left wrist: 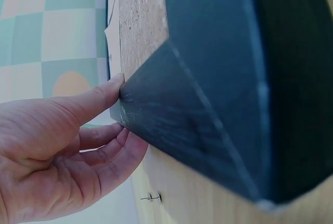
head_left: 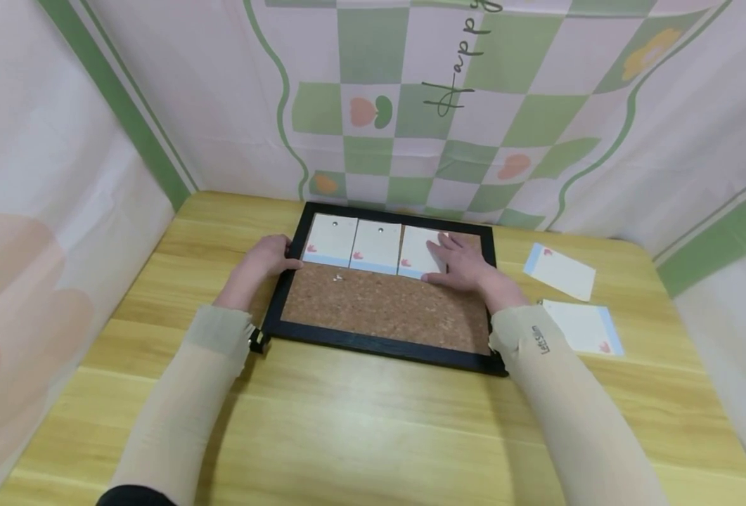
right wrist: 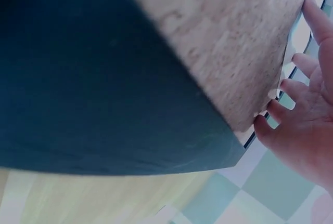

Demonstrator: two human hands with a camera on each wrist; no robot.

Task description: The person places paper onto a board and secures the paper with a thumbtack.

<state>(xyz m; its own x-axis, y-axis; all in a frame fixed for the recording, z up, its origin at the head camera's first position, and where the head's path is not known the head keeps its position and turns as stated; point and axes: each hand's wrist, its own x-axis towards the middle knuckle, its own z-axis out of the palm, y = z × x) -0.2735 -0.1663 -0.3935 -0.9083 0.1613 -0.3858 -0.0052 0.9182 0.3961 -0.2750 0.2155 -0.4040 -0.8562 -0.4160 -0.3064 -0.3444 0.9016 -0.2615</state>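
Note:
A black-framed cork board lies on the table, with three white cards in a row along its upper part. The left card and the middle card each show a small pin head near the top. My left hand grips the frame's left side; in the left wrist view the thumb lies on the black frame and the curled fingers touch its outer side. With fingers spread, my right hand rests on the third card, partly covering it.
Two loose cards, an upper one and a lower one, lie on the table right of the board. Small pale bits sit on the cork. In the left wrist view, pins lie on the table. A patterned curtain hangs behind.

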